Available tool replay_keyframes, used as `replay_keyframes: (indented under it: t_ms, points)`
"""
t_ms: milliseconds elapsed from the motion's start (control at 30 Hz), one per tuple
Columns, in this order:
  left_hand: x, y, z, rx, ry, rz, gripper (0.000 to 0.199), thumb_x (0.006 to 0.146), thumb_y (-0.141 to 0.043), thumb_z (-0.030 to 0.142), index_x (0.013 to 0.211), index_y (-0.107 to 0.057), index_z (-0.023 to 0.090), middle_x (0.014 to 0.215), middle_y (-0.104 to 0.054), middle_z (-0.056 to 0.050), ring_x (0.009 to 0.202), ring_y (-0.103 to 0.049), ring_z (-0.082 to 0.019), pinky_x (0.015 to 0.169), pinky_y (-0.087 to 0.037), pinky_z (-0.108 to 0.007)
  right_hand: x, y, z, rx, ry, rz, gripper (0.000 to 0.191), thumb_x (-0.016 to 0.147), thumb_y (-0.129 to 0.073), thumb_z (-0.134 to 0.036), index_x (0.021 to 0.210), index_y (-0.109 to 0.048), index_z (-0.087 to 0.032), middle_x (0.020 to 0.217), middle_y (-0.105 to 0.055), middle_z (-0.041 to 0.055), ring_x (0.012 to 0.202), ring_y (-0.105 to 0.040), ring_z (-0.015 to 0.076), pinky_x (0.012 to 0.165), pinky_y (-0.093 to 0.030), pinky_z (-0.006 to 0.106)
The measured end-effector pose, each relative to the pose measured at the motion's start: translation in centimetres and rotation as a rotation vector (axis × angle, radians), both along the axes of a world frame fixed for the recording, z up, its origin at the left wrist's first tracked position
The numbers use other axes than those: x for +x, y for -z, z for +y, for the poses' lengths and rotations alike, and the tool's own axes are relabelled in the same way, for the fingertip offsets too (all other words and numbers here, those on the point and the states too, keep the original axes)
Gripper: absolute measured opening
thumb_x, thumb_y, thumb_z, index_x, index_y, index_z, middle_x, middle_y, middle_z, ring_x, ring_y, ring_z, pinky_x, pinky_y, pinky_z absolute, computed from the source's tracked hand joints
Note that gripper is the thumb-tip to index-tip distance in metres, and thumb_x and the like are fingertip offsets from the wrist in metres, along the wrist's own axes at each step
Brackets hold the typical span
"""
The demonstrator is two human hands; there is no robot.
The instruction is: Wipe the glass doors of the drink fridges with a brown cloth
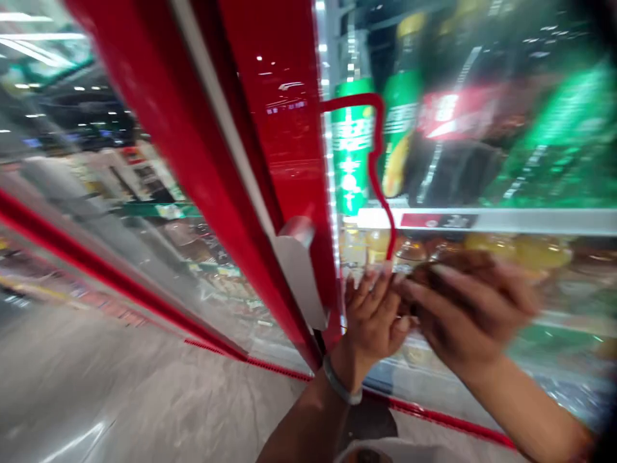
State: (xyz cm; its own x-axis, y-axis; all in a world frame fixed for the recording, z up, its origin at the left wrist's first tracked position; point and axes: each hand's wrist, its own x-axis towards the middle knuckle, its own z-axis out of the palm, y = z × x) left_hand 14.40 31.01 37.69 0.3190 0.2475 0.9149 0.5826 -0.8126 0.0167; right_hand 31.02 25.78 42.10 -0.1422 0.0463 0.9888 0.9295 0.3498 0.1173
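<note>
Right of centre in the frame, a red strip curves down to the left hand, its grip open, beside the right hand, whose blurred grip I cannot tell.

Left fingers extended, right fingers bent, forearms angled inward

Beneath you lay a grey marbled floor; at your left stood a glossy red-framed glass panel, and long white strip lights shone at the upper left.
</note>
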Motion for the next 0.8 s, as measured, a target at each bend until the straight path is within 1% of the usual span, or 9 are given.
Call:
replay_keyframes:
  t_ms: [100, 200, 267, 367, 433, 500, 567, 667, 800]
  points:
    - [0.6, 1.5, 0.2, -0.031, 0.012, 0.008, 0.065, 0.103, -0.037, 0.038, 0.162, -0.031, 0.011, 0.163, -0.043, -0.015, 0.162, -0.018, -0.024, 0.134, -0.007, -0.046, 0.4, 2.5, -0.4, -0.144, -0.013, -0.195, 0.032, 0.091, -0.069, -0.017, 0.116, -0.074, -0.035, 0.116, -0.074, -0.0063, 0.152, -0.036, 0.0182, 0.131, -0.030, 0.040]
    - [1.6, 2.7, -0.2, -0.029, -0.017, 0.052, 0.067, 0.102, -0.045, 0.038, 0.164, -0.028, 0.018, 0.171, -0.027, -0.011, 0.163, -0.006, -0.026, 0.134, -0.001, -0.046, 3.6, 5.3, -2.6, -0.277, 0.076, -0.140, 0.031, 0.093, -0.065, -0.017, 0.117, -0.072, -0.034, 0.117, -0.073, -0.0052, 0.154, -0.034, 0.0175, 0.135, -0.020, 0.044]
    - [2.6, 3.2, -0.8, -0.052, -0.044, 0.030, 0.069, 0.100, -0.049, 0.029, 0.165, -0.025, 0.022, 0.174, -0.018, -0.008, 0.163, -0.003, -0.026, 0.134, -0.001, -0.046, 5.5, 4.9, -3.8, -0.259, 0.142, -0.031, 0.042, 0.089, -0.072, -0.018, 0.126, -0.068, -0.037, 0.125, -0.069, -0.0025, 0.153, -0.035, 0.0214, 0.135, -0.017, 0.051]
    - [4.3, 3.7, -1.7, -0.095, -0.078, -0.026, 0.073, 0.097, -0.048, 0.016, 0.165, -0.022, 0.020, 0.175, -0.009, -0.009, 0.164, -0.003, -0.026, 0.134, -0.001, -0.046, 5.9, 2.0, -3.4, -0.111, 0.193, 0.145, 0.062, 0.082, -0.079, -0.018, 0.138, -0.061, -0.040, 0.141, -0.060, 0.0009, 0.152, -0.036, 0.0290, 0.129, -0.030, 0.058]
    - [5.1, 4.1, -1.9, -0.108, -0.072, -0.053, 0.072, 0.097, -0.046, 0.013, 0.165, -0.023, 0.019, 0.175, -0.005, -0.010, 0.164, -0.004, -0.024, 0.133, -0.001, -0.044, 4.8, 1.0, -2.6, -0.050, 0.171, 0.129, 0.054, 0.082, -0.079, -0.019, 0.131, -0.066, -0.038, 0.144, -0.059, -0.0002, 0.152, -0.035, 0.0291, 0.127, -0.035, 0.056]
    - [5.6, 4.5, -2.0, -0.099, -0.042, -0.057, 0.071, 0.098, -0.043, 0.012, 0.165, -0.022, 0.019, 0.175, -0.011, -0.011, 0.163, -0.007, -0.022, 0.133, -0.007, -0.043, 4.3, 1.8, -2.3, -0.081, 0.119, -0.040, 0.036, 0.085, -0.074, -0.018, 0.117, -0.072, -0.036, 0.142, -0.062, -0.0045, 0.153, -0.035, 0.0242, 0.129, -0.035, 0.049]
    - [6.0, 4.8, -1.9, -0.087, -0.036, -0.034, 0.071, 0.099, -0.042, 0.015, 0.166, -0.019, 0.016, 0.173, -0.021, -0.014, 0.163, -0.010, -0.023, 0.132, -0.016, -0.045, 5.1, 3.8, -3.0, -0.183, 0.101, -0.169, 0.029, 0.092, -0.064, -0.016, 0.111, -0.075, -0.035, 0.135, -0.067, -0.0076, 0.155, -0.032, 0.0195, 0.133, -0.028, 0.044]
    - [6.9, 5.1, -2.0, -0.083, -0.086, 0.016, 0.072, 0.100, -0.049, 0.025, 0.165, -0.021, 0.013, 0.170, -0.027, -0.021, 0.161, -0.017, -0.032, 0.126, -0.027, -0.052, 8.6, 6.0, -5.3, -0.285, 0.183, -0.095, 0.033, 0.097, -0.055, -0.014, 0.120, -0.072, -0.032, 0.126, -0.072, -0.0045, 0.156, -0.031, 0.0185, 0.135, -0.019, 0.047]
    - [8.9, 5.7, -2.1, -0.080, -0.077, -0.087, 0.066, 0.099, -0.051, 0.015, 0.162, -0.030, 0.011, 0.146, -0.059, -0.023, 0.140, -0.053, -0.030, 0.112, -0.044, -0.046, 11.7, 3.4, -6.4, -0.157, 0.297, 0.125, 0.044, 0.092, -0.067, -0.016, 0.131, -0.065, -0.034, 0.134, -0.067, 0.0007, 0.155, -0.034, 0.0242, 0.131, -0.027, 0.058]
